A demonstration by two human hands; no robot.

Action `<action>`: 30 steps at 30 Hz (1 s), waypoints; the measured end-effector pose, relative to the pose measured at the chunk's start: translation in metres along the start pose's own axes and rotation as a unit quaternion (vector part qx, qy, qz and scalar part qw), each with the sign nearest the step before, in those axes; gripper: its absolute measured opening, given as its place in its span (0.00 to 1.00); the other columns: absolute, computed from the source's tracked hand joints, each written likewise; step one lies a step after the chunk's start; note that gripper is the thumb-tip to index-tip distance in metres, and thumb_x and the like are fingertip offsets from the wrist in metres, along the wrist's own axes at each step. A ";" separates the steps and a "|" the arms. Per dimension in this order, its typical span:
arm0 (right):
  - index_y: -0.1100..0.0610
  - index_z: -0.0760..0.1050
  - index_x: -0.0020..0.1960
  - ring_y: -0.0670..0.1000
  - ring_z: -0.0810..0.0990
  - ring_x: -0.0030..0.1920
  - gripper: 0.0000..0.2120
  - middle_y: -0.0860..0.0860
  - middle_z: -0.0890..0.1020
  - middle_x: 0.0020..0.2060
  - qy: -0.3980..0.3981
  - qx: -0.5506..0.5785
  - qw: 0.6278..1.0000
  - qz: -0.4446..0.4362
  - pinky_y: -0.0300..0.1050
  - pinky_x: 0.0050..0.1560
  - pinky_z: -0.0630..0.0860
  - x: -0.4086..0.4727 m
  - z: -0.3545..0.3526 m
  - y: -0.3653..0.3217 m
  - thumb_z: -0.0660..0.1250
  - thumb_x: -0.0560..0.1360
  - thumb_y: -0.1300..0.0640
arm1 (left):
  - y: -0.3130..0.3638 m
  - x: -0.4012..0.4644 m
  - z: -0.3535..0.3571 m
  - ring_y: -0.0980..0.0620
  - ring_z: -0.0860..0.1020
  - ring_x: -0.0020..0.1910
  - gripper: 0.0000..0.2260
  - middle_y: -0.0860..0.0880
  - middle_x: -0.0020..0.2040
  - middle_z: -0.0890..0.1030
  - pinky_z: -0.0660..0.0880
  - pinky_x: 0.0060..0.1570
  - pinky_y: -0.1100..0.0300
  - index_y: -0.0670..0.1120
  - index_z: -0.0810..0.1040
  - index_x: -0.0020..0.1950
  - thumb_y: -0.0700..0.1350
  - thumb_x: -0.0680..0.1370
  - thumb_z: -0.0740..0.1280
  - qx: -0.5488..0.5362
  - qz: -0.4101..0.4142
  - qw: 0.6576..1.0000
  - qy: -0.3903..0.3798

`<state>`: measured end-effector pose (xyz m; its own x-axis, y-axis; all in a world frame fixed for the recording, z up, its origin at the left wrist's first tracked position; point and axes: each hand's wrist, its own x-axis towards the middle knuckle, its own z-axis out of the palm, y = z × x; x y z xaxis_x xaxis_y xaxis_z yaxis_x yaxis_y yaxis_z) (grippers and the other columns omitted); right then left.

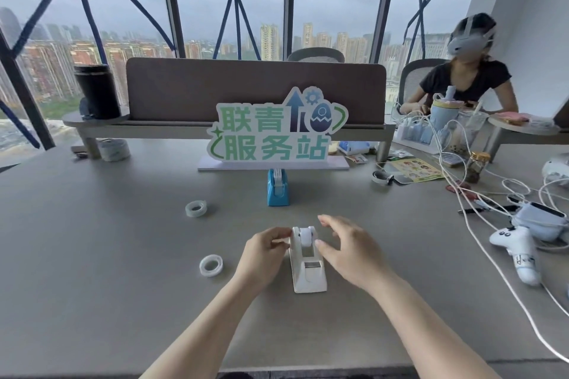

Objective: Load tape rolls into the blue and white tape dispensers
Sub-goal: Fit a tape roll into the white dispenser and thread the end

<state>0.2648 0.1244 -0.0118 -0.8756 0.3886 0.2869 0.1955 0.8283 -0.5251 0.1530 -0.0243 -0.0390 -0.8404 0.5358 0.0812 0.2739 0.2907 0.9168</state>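
A white tape dispenser (308,268) stands on the grey table in front of me, with a white hub or roll sitting in its cradle at the far end. My left hand (264,251) pinches the dispenser's left side near that hub. My right hand (348,248) hovers at its right side, fingers spread, touching or nearly touching it. A blue tape dispenser (277,187) stands farther back, a roll in it. Two loose clear tape rolls lie flat on the table: one (211,265) left of my left hand, another (196,208) farther away.
A green and white sign (274,132) stands behind the blue dispenser, in front of a desk divider. White cables, a white controller (517,251) and small items crowd the right side. A person wearing a headset sits at the far right.
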 end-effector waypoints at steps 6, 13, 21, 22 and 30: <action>0.47 0.66 0.71 0.47 0.67 0.69 0.28 0.43 0.74 0.67 -0.141 -0.052 0.989 -0.012 0.53 0.66 0.70 0.031 -0.007 0.001 0.67 0.73 0.45 | 0.003 0.002 -0.003 0.63 0.82 0.43 0.20 0.57 0.46 0.83 0.75 0.46 0.70 0.53 0.82 0.49 0.32 0.71 0.60 0.005 -0.005 1.000 -0.010; 0.48 0.73 0.64 0.49 0.70 0.62 0.23 0.46 0.77 0.60 -0.159 -0.085 0.983 -0.030 0.54 0.59 0.74 0.043 -0.004 -0.007 0.67 0.70 0.44 | 0.002 0.004 -0.004 0.68 0.80 0.37 0.22 0.55 0.45 0.84 0.76 0.46 0.61 0.60 0.80 0.41 0.32 0.70 0.60 -0.015 -0.007 1.000 -0.014; 0.43 0.73 0.49 0.51 0.74 0.51 0.11 0.46 0.78 0.49 -0.137 -0.115 0.983 -0.049 0.53 0.49 0.76 0.041 -0.001 -0.010 0.65 0.67 0.44 | -0.001 0.005 -0.003 0.59 0.83 0.44 0.21 0.57 0.45 0.85 0.80 0.54 0.52 0.61 0.81 0.41 0.34 0.69 0.60 -0.013 0.007 1.000 -0.017; 0.42 0.71 0.47 0.51 0.74 0.50 0.10 0.46 0.78 0.48 -0.137 -0.116 0.982 -0.052 0.52 0.48 0.76 0.040 -0.001 -0.011 0.65 0.67 0.44 | -0.001 0.004 -0.003 0.57 0.83 0.46 0.21 0.56 0.46 0.85 0.79 0.55 0.51 0.61 0.82 0.43 0.35 0.69 0.60 -0.014 0.010 1.000 -0.019; 0.45 0.73 0.51 0.49 0.74 0.44 0.10 0.40 0.73 0.38 -0.078 -0.096 0.991 -0.057 0.47 0.46 0.75 0.033 -0.011 -0.016 0.67 0.70 0.46 | 0.001 0.006 -0.003 0.54 0.82 0.49 0.19 0.58 0.47 0.84 0.78 0.55 0.53 0.60 0.82 0.44 0.35 0.72 0.61 -0.019 0.002 1.000 -0.019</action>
<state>0.2378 0.1287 0.0147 -0.9514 0.2335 0.2007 0.1589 0.9306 -0.3297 0.1471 -0.0235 -0.0366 -0.8214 0.5659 0.0704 0.2583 0.2592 0.9306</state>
